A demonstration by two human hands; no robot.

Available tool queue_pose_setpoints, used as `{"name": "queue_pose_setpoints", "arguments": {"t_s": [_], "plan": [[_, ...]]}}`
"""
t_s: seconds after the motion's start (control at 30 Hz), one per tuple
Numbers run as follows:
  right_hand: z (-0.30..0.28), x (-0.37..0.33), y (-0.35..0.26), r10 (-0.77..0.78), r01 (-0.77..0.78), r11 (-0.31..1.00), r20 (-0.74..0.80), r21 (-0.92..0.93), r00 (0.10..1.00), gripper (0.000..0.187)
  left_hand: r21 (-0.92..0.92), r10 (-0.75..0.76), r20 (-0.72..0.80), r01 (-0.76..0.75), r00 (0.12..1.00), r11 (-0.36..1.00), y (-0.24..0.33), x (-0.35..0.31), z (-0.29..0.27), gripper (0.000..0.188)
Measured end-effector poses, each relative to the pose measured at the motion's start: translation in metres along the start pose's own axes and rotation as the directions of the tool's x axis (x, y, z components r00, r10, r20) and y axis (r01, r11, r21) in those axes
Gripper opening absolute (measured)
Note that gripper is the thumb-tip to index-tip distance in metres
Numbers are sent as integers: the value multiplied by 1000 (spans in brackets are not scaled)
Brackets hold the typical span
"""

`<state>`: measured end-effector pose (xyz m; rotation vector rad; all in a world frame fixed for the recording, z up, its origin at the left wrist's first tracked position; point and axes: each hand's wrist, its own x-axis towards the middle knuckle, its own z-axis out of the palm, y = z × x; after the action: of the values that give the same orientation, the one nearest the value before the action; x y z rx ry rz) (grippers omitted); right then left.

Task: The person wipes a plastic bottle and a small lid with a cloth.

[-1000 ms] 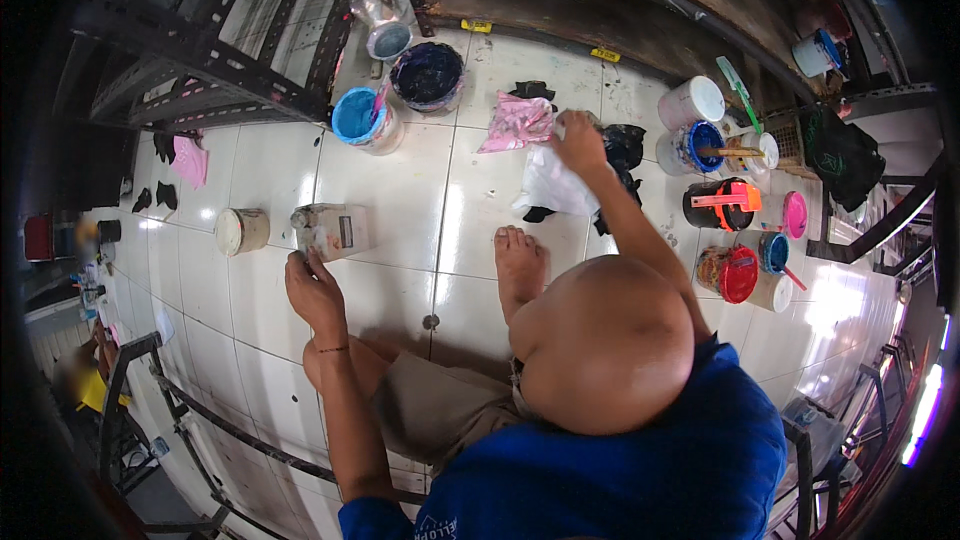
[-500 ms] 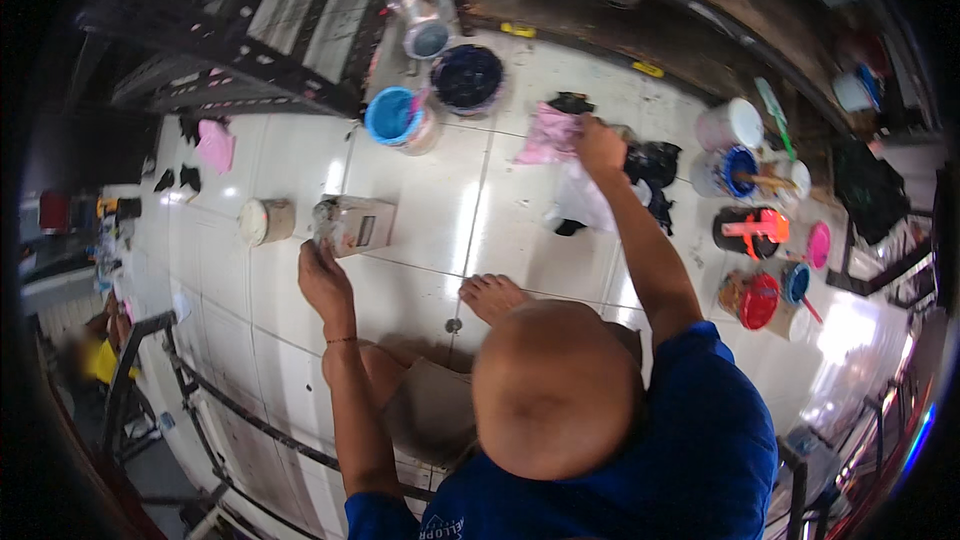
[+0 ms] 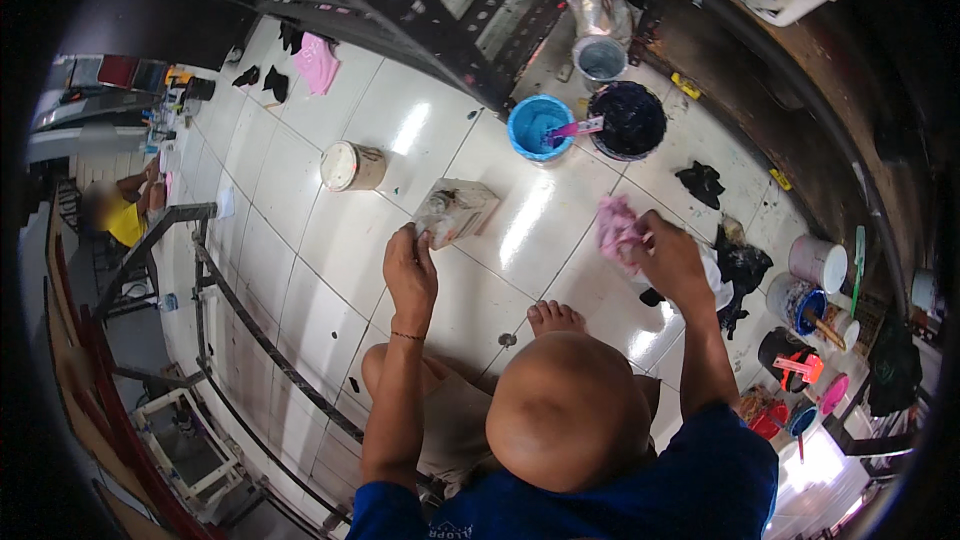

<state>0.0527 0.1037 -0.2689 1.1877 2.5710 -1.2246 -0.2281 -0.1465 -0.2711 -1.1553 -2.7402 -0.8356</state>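
Note:
In my right hand (image 3: pixel 672 258) is a crumpled pink cloth (image 3: pixel 620 230), gripped in closed fingers above the floor. A white cloth (image 3: pixel 712 272) lies partly behind that hand. My left hand (image 3: pixel 410 278) is closed at the near edge of a stained, grey-white rectangular container (image 3: pixel 472 210), thumb and fingers pinching its corner. To the left of this container stands a round cream tub (image 3: pixel 350 167) with smears on its side. Black cloths (image 3: pixel 702 184) lie on the tiles beyond my right hand.
A blue paint tub (image 3: pixel 525 145), a dark paint bucket (image 3: pixel 640 145) and a grey cup (image 3: pixel 603 60) stand ahead. Several paint pots (image 3: pixel 818 262) crowd the right. Metal shelving (image 3: pixel 400 20) rises at the far side, a metal frame (image 3: pixel 270 350) at left. Another person (image 3: pixel 125 215) sits far left.
My right hand has lifted the pink cloth off the floor pile, leaving a black cloth behind. My left hand stays at the rectangular container. The whole view has swung leftward.

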Motion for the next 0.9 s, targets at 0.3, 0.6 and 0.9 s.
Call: {"name": "queue_pose_setpoints", "arguments": {"t_s": [0.3, 0.6, 0.9], "plan": [[66, 61, -152, -649, 662, 690, -154, 293, 745, 40, -54, 3, 22, -2, 1000, 999, 13, -24, -6, 11], [132, 79, -211, -552, 578, 801, -179, 156, 814, 21, -156, -9, -55, 0, 998, 988, -6, -33, -10, 11], [135, 80, -209, -622, 647, 758, -211, 79, 754, 27, -188, -7, -17, 4, 1000, 982, 0, -38, -20, 11]]}}
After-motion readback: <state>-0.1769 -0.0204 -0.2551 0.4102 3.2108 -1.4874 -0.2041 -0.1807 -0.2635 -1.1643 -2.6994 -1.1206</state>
